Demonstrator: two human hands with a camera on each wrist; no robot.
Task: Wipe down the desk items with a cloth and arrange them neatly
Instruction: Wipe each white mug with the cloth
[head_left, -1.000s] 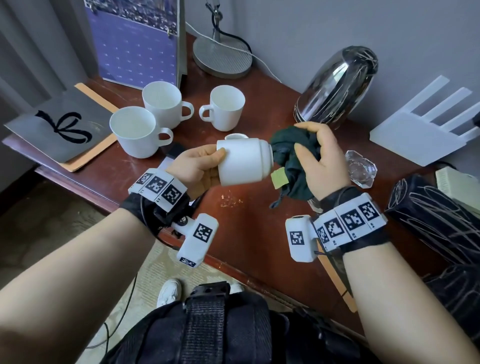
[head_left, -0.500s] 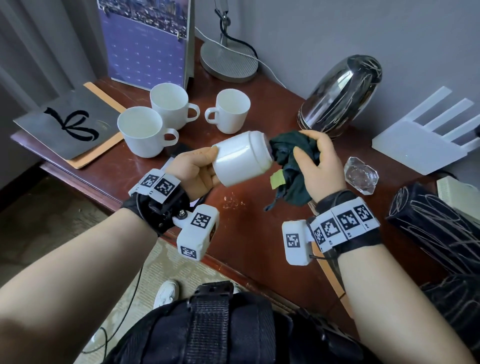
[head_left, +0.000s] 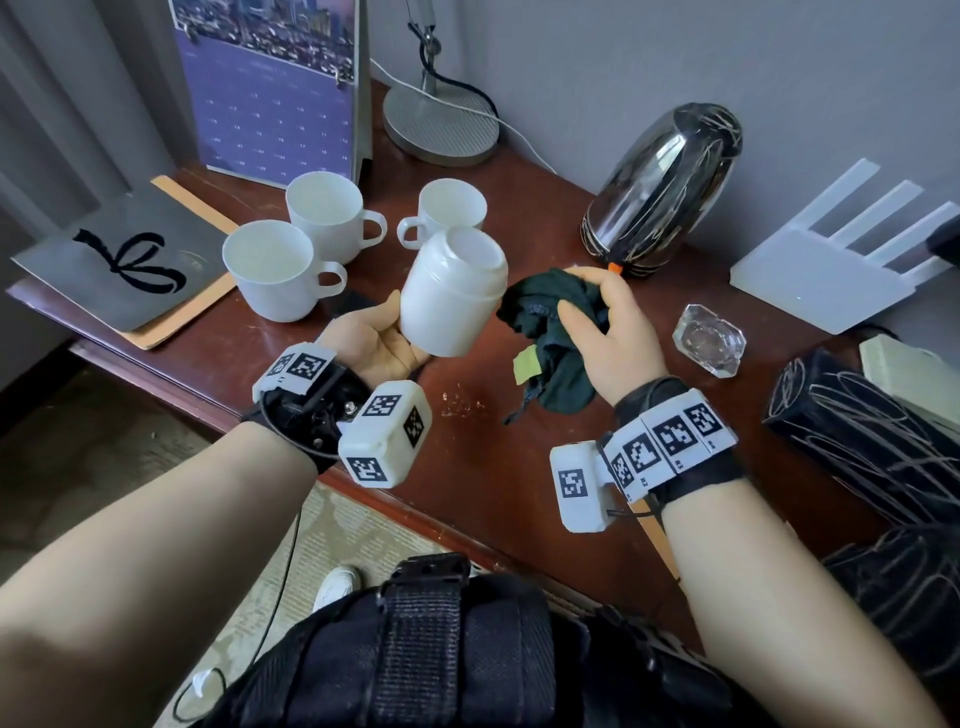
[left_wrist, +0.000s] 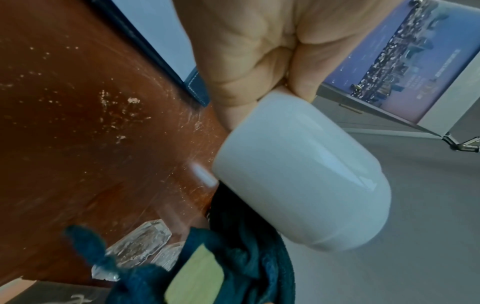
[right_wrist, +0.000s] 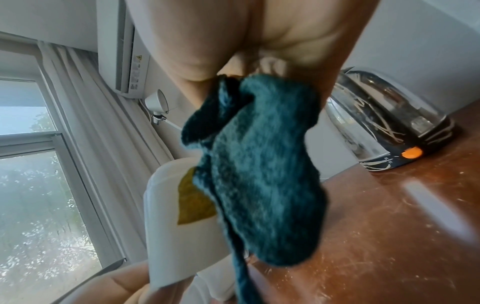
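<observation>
My left hand (head_left: 387, 345) grips a white mug (head_left: 449, 296) by its rim end and holds it tilted above the desk (head_left: 488, 467), base up and away from me. In the left wrist view the mug (left_wrist: 298, 170) fills the middle under my curled fingers (left_wrist: 249, 67). My right hand (head_left: 605, 325) grips a bunched dark green cloth (head_left: 550, 332) with a yellow tag, just right of the mug. The cloth (right_wrist: 257, 170) hangs from my fingers in the right wrist view, in front of the mug (right_wrist: 171, 232). Three more white mugs (head_left: 272, 278) (head_left: 324, 215) (head_left: 449, 210) stand upright behind.
A chrome kettle (head_left: 662, 189) stands at the back right, with a glass ashtray (head_left: 709, 340) in front of it. A calendar (head_left: 272, 83) and lamp base (head_left: 441, 122) sit at the back. A grey folder (head_left: 122, 260) lies left, a white rack (head_left: 836, 260) and black bag (head_left: 872, 431) right.
My left hand has turned the mug so its base points up and away instead of sideways at the cloth. The cloth has come off the mug's base and now sits beside it.
</observation>
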